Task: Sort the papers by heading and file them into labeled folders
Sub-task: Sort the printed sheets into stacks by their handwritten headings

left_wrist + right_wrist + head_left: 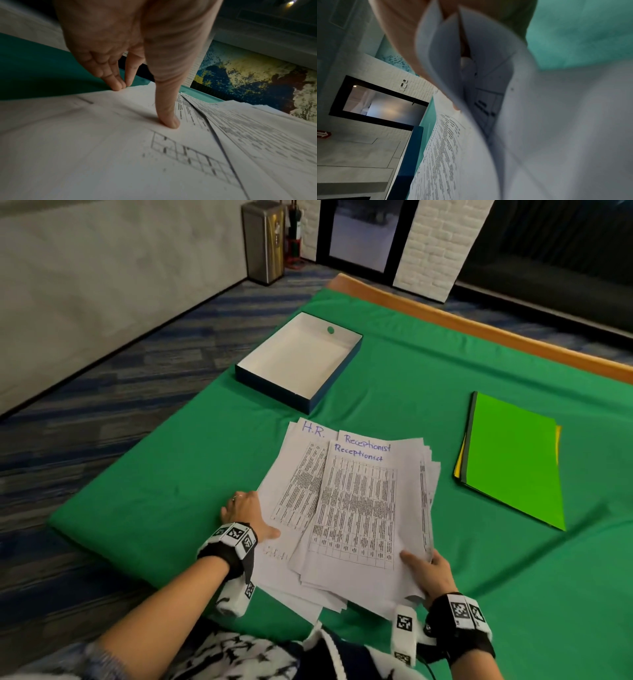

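A loose pile of printed papers (356, 508) lies on the green cloth, fanned out, with handwritten headings "H.R." and "Receptionist" showing at the top. My left hand (248, 517) rests on the pile's left edge. Its thumb (169, 119) presses flat on a sheet and its straight fingertips (118, 85) touch the far edge. My right hand (428, 571) pinches the lower right corner of the upper sheets, thumb on top, fingers underneath; those sheets (471, 67) curl up past the right wrist camera. A stack of folders (513, 457), bright green on top, lies to the right.
An open, shallow blue box (301, 361) with a white inside stands beyond the papers. The table's wooden edge (479, 326) runs along the far side. Floor drops away left of the green cloth (154, 474). A metal bin (263, 241) stands by the wall.
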Available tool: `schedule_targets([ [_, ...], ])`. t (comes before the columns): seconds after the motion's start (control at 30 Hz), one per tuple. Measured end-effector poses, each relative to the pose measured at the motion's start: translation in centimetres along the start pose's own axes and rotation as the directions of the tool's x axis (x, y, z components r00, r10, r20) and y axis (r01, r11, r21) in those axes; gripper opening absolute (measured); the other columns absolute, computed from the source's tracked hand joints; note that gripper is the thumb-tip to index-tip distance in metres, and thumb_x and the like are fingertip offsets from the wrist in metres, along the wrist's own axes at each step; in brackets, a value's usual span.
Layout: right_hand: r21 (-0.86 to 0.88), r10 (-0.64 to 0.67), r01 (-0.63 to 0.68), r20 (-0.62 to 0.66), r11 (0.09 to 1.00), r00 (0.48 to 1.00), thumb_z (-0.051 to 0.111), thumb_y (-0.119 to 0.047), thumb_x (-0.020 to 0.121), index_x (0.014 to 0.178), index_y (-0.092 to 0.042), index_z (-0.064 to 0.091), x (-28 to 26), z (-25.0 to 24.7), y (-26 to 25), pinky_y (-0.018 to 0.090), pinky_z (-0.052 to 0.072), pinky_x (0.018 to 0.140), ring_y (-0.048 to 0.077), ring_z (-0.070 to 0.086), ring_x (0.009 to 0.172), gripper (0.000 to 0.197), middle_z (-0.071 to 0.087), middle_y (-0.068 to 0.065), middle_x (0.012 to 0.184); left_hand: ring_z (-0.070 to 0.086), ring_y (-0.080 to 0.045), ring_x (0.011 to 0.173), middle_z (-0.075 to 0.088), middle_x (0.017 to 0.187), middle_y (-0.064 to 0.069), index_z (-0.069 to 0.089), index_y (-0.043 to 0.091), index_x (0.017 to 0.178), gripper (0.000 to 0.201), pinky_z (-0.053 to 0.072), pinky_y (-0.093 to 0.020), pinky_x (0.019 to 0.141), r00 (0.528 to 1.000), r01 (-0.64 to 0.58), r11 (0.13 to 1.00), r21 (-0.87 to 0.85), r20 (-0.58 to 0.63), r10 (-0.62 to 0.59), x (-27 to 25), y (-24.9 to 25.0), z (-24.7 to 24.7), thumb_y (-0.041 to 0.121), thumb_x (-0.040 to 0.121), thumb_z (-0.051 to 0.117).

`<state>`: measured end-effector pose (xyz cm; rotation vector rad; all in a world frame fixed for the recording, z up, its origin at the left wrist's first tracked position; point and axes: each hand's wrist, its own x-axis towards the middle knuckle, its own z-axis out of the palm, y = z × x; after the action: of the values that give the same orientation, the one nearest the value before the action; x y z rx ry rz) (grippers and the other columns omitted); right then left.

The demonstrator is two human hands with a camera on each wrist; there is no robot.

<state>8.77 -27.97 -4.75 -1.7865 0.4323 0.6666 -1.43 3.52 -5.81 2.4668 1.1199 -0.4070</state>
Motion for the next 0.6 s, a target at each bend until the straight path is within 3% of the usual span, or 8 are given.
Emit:
schedule_targets([
  [0.17,0.06,0.008,-0.01,0.026,0.998,1.0,0.062,-0.005,0.086,0.117,-0.005,0.051,0.6,0.4,0.6,0.045,0.054,0.078,0.033,0.064,0.084,0.033,0.063,0.017,0.103,0.045,-0.027,0.121,0.048,0.129,-0.008,0.041,0.015,0.127,0.095,0.037,-0.042,0.102,0.999,0.018,1.0,0.0,0.043,-0.018,0.2,0.2,-1.0,0.046,0.05,0.086],
  [0.23,0.064,0.006,-0.007,0.023,0.998,1.0,0.062,-0.003,0.085,0.114,-0.005,0.052,0.8,0.4,0.7,0.051,0.052,0.086,0.036,0.063,0.091,0.031,0.063,0.021,0.111,0.045,-0.028,0.118,0.045,0.127,-0.01,0.038,0.008,0.126,0.095,0.042,-0.04,0.098,1.0,0.004,0.991,-0.132,0.024,0.0,-0.3,0.3,-0.7,0.035,0.051,0.089],
  [0.3,0.078,-0.001,-0.001,0.018,0.997,1.0,0.063,-0.001,0.084,0.111,-0.005,0.053,0.9,0.4,0.8,0.053,0.05,0.089,0.037,0.062,0.094,0.028,0.062,0.023,0.114,0.047,-0.027,0.11,0.044,0.122,-0.01,0.039,0.005,0.119,0.082,0.045,-0.035,0.09,0.998,-0.05,0.964,-0.262,-0.044,0.04,-1.0,0.5,-0.1,0.021,0.056,0.088],
  [0.43,0.103,0.003,-0.007,0.033,0.995,0.999,0.063,-0.001,0.084,0.116,-0.002,0.052,1.0,0.3,0.8,0.051,0.05,0.089,0.038,0.062,0.097,0.034,0.062,0.022,0.115,0.058,-0.028,0.097,0.055,0.118,-0.016,0.039,0.005,0.116,0.034,0.05,-0.034,0.083,0.989,-0.138,0.891,-0.432,-0.102,0.103,-2.6,1.4,0.8,0.006,0.087,0.058],
  [0.53,0.054,-0.02,0.017,0.061,0.998,0.998,0.065,-0.002,0.083,0.117,-0.002,0.052,0.8,0.9,1.1,0.05,0.051,0.088,0.036,0.063,0.096,0.037,0.063,0.019,0.114,0.057,-0.03,0.103,0.054,0.126,-0.015,0.027,0.009,0.134,0.042,0.046,-0.031,0.086,0.989,-0.135,0.871,-0.472,-0.011,0.147,-3.8,2.5,1.3,0.005,0.095,0.041],
  [0.6,-0.025,-0.059,0.062,0.086,0.998,0.995,0.066,-0.001,0.081,0.115,-0.005,0.053,0.5,1.7,1.1,0.049,0.052,0.086,0.033,0.064,0.093,0.036,0.065,0.015,0.108,0.056,-0.029,0.109,0.052,0.131,-0.012,0.023,0.012,0.139,0.045,0.044,-0.029,0.09,0.985,-0.107,0.845,-0.524,0.057,0.161,-4.3,3.1,1.6,0.012,0.097,0.038],
])
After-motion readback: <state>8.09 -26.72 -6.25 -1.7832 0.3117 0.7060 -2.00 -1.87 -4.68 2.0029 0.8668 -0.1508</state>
